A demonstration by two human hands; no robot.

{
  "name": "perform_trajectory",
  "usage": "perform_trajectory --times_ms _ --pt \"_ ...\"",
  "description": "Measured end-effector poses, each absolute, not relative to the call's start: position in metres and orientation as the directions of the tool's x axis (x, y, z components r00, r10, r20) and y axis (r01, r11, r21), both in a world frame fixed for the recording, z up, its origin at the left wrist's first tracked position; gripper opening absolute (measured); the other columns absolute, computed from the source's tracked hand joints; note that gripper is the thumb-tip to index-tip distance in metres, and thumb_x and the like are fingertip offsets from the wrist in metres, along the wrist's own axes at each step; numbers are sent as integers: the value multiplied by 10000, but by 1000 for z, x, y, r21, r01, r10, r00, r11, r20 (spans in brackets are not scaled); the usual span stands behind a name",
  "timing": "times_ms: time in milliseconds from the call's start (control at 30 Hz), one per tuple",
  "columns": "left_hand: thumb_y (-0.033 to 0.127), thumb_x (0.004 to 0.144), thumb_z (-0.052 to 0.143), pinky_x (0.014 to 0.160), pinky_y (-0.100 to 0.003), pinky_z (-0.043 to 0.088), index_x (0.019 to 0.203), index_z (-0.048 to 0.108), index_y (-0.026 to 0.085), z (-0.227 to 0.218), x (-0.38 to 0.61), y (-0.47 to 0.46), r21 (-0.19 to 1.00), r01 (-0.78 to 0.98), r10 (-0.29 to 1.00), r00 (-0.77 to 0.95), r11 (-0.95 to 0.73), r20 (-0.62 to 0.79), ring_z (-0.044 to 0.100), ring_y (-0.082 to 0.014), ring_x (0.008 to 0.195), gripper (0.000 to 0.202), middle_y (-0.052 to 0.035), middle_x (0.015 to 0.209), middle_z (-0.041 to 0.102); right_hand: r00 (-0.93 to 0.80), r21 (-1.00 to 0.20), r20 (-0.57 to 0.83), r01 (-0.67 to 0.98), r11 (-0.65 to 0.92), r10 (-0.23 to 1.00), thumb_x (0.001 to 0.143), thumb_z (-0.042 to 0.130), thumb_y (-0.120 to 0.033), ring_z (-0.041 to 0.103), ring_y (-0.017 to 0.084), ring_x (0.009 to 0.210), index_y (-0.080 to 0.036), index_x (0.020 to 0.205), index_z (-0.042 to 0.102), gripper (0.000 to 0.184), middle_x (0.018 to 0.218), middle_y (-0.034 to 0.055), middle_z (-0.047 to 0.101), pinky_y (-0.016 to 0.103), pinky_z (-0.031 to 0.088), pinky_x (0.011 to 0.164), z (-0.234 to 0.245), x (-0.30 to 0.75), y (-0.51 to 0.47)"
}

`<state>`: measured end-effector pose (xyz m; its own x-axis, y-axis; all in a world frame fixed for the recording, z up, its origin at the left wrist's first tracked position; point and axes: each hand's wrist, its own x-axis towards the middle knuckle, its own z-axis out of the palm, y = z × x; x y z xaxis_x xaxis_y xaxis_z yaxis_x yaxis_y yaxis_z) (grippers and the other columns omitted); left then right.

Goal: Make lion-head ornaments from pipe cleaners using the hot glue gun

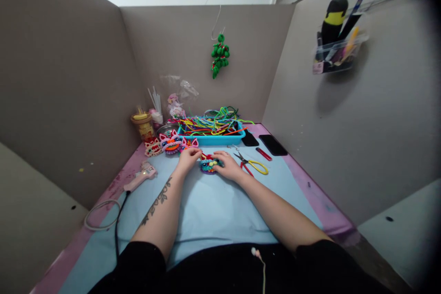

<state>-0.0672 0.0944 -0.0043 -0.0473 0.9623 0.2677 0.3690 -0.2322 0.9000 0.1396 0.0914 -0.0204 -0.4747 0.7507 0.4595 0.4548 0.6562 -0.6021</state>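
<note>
One small teal toy (209,166) lies between the hands on the bench (223,213), nearer its far edge and midway between its sides. The left hand (189,159) is pinched narrow at the toy's upper left; the fingertips are too small to say whether they grip the toy itself or a thin strip on it. The right hand (228,166) curls around its right side, holding it. Just beyond, a blue tray (213,140) of coloured strands (203,125) stands along the bench's far edge. Pliers (244,161) lie just right of the right hand, and a pink glue gun (140,178) lies near the bench's left edge.
</note>
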Motion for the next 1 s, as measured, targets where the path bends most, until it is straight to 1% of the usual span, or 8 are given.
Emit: perform_trajectory --times_ms 100,233,433,567,700,800,900,1000 --pt "355 687 589 655 -274 452 725 670 126 -7 -66 97 881 402 957 -39 -248 287 605 -175 674 245 -42 689 670 -473 -599 459 461 655 752 704 630 -205 462 222 1125 -216 1104 618 400 1174 89 534 390 342 998 -22 139 92" --pt "344 698 571 617 -260 438 721 671 125 -8 -65 98 863 443 958 -32 -241 284 594 -166 644 242 -39 666 662 -469 -603 458 461 652 755 702 621 -189 464 221 1116 -217 1104 617 403 1162 86 538 390 343 994 -24 138 92" --pt "323 709 544 616 -259 434 707 677 126 -4 -62 96 840 489 957 -34 -235 287 585 -161 621 237 -38 641 660 -460 -608 464 456 650 757 702 610 -181 464 215 1120 -214 1107 612 406 1162 83 536 379 344 998 -24 138 91" --pt "324 713 535 619 -261 435 706 678 127 -2 -61 94 827 505 954 -26 -245 299 593 -169 640 244 -41 660 669 -457 -607 466 457 650 757 695 612 -178 474 217 1111 -205 1103 614 409 1152 88 541 382 351 994 -22 137 88" --pt "345 712 542 662 -283 455 755 688 122 -3 -62 94 845 480 957 -35 -236 287 611 -187 677 270 -54 687 681 -459 -620 482 422 661 746 699 589 -170 473 222 1127 -217 1118 600 422 1171 82 542 397 342 1003 -18 139 88" --pt "353 701 565 745 -310 470 857 691 120 -5 -63 95 883 415 961 -64 -218 267 631 -210 784 307 -74 787 702 -393 -665 501 394 634 771 719 505 -130 483 202 1123 -210 1146 571 439 1183 77 544 377 360 988 -13 146 90" --pt "359 690 582 788 -334 474 929 682 114 -6 -65 97 898 390 962 -90 -203 256 629 -234 868 356 -100 899 701 -313 -688 482 444 574 819 713 467 -112 512 192 1060 -201 1064 604 386 1099 66 576 362 391 943 -6 158 93" --pt "348 709 561 795 -345 480 966 671 110 -2 -68 96 896 399 961 -107 -193 255 628 -238 878 368 -114 939 692 -353 -642 424 533 551 834 722 508 -148 533 198 977 -184 875 655 215 932 57 602 362 391 918 1 174 94"
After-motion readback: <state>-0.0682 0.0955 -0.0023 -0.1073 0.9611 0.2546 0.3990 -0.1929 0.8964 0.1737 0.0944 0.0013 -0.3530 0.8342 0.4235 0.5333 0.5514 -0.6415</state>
